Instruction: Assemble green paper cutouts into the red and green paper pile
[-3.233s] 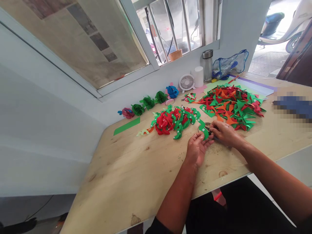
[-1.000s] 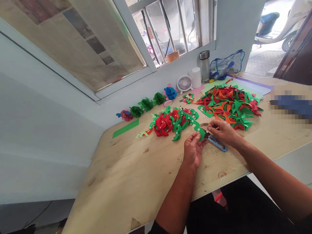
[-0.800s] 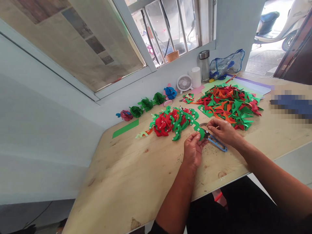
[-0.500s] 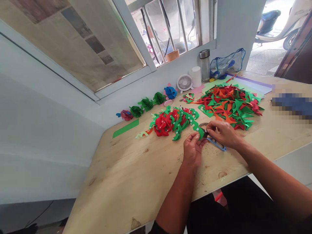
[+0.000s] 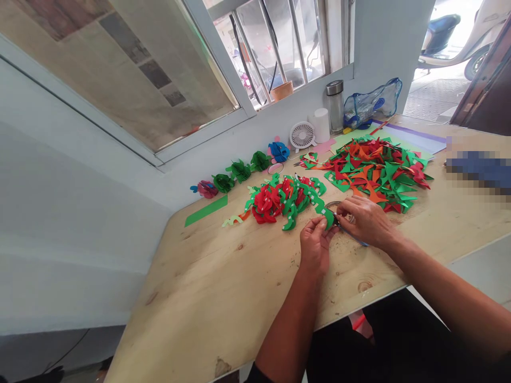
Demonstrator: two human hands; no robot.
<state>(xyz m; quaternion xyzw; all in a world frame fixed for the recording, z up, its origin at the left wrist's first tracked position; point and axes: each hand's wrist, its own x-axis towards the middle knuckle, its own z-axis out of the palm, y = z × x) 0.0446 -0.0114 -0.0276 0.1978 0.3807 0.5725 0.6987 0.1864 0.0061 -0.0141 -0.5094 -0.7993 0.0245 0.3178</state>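
My left hand [image 5: 315,242] is closed, its thumb and fingers pinching the lower end of a wavy green paper strip [image 5: 321,208] dotted with small white squares. Right beside it, my right hand [image 5: 365,221] has its fingers drawn together at that same end, by a small dark tip; what they grip is hidden. Beneath the right hand lies a slim blue-handled tool [image 5: 362,243], mostly covered. A ring-shaped roll [image 5: 332,204] shows just behind the fingers. The strip's far end reaches a heap of red and green wavy paper strips [image 5: 275,199].
A large pile of red, green and orange paper scraps [image 5: 371,170] spreads at the right. Along the wall stand paper flowers [image 5: 240,170], a small white fan [image 5: 302,135], a glass bottle [image 5: 335,106] and a clear pouch [image 5: 373,103]. A flat green strip [image 5: 206,211] lies at left.
My right hand has shifted slightly and turned over the blue-handled tool, covering more of it. My left hand keeps its hold on the green strip.
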